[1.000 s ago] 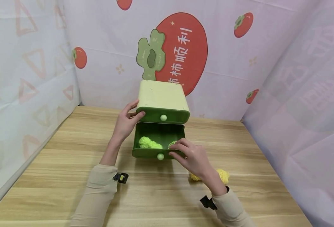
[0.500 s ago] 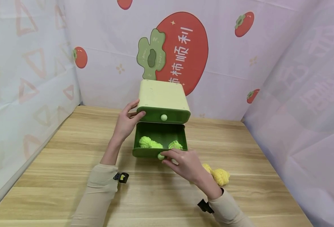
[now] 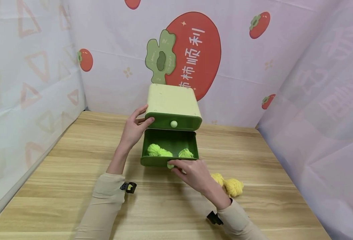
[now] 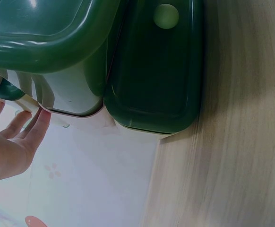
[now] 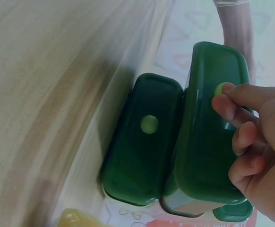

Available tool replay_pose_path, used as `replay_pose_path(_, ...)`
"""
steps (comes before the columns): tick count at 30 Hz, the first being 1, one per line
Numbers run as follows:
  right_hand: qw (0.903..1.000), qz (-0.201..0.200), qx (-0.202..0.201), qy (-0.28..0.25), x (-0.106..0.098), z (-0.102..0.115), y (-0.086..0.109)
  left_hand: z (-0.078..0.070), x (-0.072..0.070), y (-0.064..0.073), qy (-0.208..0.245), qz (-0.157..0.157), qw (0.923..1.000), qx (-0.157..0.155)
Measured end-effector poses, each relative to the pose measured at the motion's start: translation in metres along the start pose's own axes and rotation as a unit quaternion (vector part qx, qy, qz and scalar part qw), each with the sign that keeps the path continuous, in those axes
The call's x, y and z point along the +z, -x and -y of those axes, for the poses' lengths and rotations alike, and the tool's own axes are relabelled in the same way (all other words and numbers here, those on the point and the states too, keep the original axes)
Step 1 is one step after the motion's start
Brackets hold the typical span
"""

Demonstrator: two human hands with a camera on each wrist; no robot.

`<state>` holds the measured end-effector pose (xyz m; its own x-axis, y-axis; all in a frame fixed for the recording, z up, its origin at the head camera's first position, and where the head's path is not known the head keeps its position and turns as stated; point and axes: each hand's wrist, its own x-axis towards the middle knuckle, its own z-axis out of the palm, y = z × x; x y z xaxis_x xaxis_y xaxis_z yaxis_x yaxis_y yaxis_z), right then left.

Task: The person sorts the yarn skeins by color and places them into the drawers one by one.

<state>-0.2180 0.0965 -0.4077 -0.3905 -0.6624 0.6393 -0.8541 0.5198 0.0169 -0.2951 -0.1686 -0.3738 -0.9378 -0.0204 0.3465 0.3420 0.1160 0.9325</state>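
While the left hand (image 3: 133, 130) steadies a cream-topped green cabinet (image 3: 173, 100) at its left front corner, thumb against the shut top drawer (image 3: 161, 121) and unclenched fingers laid fairly straight along the side, the middle drawer (image 3: 153, 162) stands pulled out from the cabinet's front. Beneath, as the right wrist view shows, the bottom drawer (image 5: 149, 151) sits shut in the cabinet. Toward the cabinet's left side, a lime-green yarn bundle (image 3: 156, 151) lies in the open drawer. At the cabinet's front, the pale knob (image 5: 219, 89) of that drawer is pinched between thumb and forefinger of the right hand (image 3: 196, 173). A smaller green bundle (image 3: 186, 153) lies in the same drawer, toward the cabinet's right side; yellow yarn (image 3: 233, 187) rests on the wooden table (image 3: 59, 186), to the cabinet's right front.

Handling the drawer well likely calls for a firm brace at the cabinet's corner, so that the unit does not twist, an even motion square to its front, and the yarn kept below the drawer's rim, lest a strand snag.
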Motion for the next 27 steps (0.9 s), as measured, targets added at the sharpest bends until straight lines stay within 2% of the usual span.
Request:
replay_pose_path(8, 0.9999, -0.010, -0.005, 0.000, 0.002, -0.002, 0.000, -0.005, 0.000, 0.000, 0.000, 0.005, 0.9999, -0.010)
replay_pose_path(13, 0.9998, -0.017, -0.006, -0.005, 0.002, -0.004, -0.002, -0.024, 0.000, 0.007, 0.001, 0.013, 0.9997, -0.020)
replay_pose_path(16, 0.9998, -0.011, 0.003, -0.013, 0.002, -0.004, -0.003, -0.020, 0.000, 0.007, -0.002, 0.012, 0.9998, -0.014)
replay_pose_path(20, 0.9997, -0.002, 0.019, -0.017, 0.002, -0.006, -0.005, -0.003, 0.000, 0.001, -0.005, 0.006, 1.0000, -0.003)
replay_pose_path(27, 0.9997, -0.004, 0.017, -0.019, 0.005, -0.011, -0.009, -0.002, 0.000, 0.000, -0.002, 0.002, 1.0000, -0.001)
